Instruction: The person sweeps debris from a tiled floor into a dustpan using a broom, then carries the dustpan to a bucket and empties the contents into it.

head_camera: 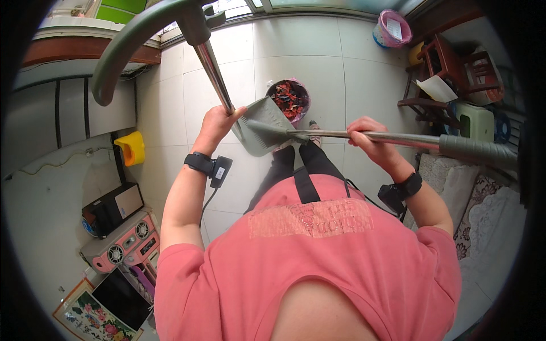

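Observation:
My left hand [219, 122] grips the metal pole of a tool with a curved grey-green handle top [113, 55]. My right hand [370, 138] holds a second metal pole [405, 138], which lies nearly level across the view and has a ribbed grip at its right end. Between my hands is a grey-green plastic dustpan [266, 138] with a toothed edge, tilted beside a round bin [308, 102]. Red and dark scraps [290, 99] fill much of that lined bin. The head at the inner end of the right pole overlaps the dustpan. Which pole joins the dustpan is hard to tell.
A second bin with a pink liner [399, 32] stands at the upper right. Dark wooden stools [443, 64] and a pale green plastic stool [474, 121] are stacked along the right. A yellow container [131, 148] is at the left wall, near grey cabinets [72, 111]. My feet are just below the bin.

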{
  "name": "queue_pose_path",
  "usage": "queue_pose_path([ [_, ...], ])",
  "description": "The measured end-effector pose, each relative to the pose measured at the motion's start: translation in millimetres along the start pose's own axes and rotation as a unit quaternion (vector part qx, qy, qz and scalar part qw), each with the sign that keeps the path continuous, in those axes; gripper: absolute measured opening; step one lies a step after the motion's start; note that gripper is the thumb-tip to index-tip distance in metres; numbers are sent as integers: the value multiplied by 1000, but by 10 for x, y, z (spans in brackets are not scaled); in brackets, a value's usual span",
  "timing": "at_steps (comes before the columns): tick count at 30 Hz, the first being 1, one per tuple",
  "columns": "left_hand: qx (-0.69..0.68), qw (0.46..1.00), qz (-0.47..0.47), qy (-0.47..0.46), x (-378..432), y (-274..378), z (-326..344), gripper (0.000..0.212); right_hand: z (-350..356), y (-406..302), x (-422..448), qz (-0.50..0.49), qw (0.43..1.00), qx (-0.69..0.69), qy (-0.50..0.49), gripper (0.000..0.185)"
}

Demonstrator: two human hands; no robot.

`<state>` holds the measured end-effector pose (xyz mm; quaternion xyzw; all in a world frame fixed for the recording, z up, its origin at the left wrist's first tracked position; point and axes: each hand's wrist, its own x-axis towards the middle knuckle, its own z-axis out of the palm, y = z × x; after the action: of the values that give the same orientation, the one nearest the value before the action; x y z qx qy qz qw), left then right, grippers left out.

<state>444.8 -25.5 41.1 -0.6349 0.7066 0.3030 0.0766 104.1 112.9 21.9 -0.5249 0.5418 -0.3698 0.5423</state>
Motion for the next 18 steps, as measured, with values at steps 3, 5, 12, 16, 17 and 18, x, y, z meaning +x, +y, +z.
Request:
queue_pose_path([
  [3,9,1000,4,0,-10,-29,0,45,-61,43,61,29,998,44,16,8],
  [5,16,1000,7,0,0,-41,12,44,-99,47,90,51,997,53,23,8],
  [12,14,1000,18,12,0,-63,17,45,-330,-38,64,-33,997,-53,43,6],
  [16,-10,1000,9,0,-26,32,-3,40,-227,-76,21,-36,998,-31,30,7],
  [17,-11,1000,10,0,-33,58,-9,40,-177,-70,22,-36,998,-32,31,7],
  [18,-23,1000,12,1,-38,85,-20,39,-118,-46,29,-26,999,-21,28,8],
])
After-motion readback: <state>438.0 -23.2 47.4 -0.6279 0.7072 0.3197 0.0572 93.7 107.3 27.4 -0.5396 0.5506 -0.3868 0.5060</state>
